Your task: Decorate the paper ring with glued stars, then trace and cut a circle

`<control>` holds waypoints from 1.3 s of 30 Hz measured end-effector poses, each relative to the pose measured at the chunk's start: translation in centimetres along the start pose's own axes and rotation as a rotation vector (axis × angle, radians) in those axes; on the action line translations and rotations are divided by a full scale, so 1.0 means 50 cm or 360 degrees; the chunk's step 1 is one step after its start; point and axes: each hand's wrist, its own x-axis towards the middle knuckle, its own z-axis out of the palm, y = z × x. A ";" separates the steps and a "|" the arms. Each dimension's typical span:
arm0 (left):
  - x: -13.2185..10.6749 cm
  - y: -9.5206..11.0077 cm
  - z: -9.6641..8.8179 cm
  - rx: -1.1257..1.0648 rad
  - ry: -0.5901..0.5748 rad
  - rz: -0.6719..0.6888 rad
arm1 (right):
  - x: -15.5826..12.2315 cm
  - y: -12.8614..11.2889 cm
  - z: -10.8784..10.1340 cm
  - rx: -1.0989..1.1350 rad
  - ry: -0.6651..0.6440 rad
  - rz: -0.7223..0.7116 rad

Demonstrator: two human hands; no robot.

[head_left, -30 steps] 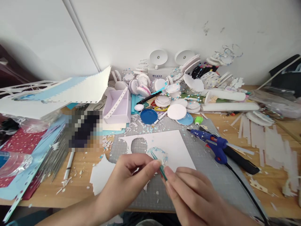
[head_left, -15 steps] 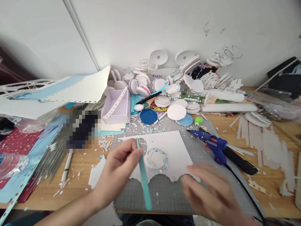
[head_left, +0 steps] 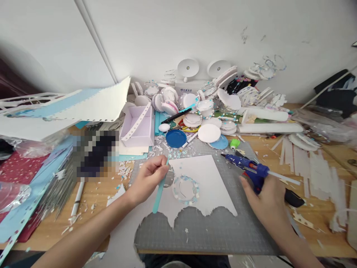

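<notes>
From here I see a delicate ring (head_left: 190, 203) of tiny white and pale-blue star shapes, lacy and uneven, lying on a smooth white sheet (head_left: 212, 182) whose near edge is scalloped by rounded cutouts. The sheet rests on a grey gridded mat (head_left: 212, 236) on the wood-grained table (head_left: 52, 232). The left hand (head_left: 150, 176) pinches slim, matte teal tweezers (head_left: 158, 197), narrow end up, beside the ring. The right hand (head_left: 263, 197) is at the handle of a blue plastic glue gun (head_left: 240, 162), thumb spread; I can't tell whether its fingers have closed. A pale, rod-like glue stick (head_left: 283, 176) juts from the gun's back.
</notes>
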 end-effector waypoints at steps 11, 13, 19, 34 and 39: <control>-0.004 -0.014 0.013 0.0049 -0.0246 -0.0067 | 0.105 -0.104 -0.074 0.0221 0.0108 0.0731; -0.010 -0.012 0.014 0.0065 -0.0282 -0.0071 | 0.119 -0.145 -0.067 0.0577 0.0146 0.0604; -0.029 -0.004 0.020 0.0082 -0.0347 -0.0109 | 0.082 -0.197 -0.006 0.0890 -0.0008 0.0078; -0.039 0.003 0.027 0.0150 -0.0390 -0.0156 | 0.048 -0.192 0.011 0.0765 -0.0192 -0.0232; -0.042 0.002 0.025 0.0153 -0.0384 -0.0144 | 0.046 -0.191 0.012 0.0720 -0.0179 -0.0271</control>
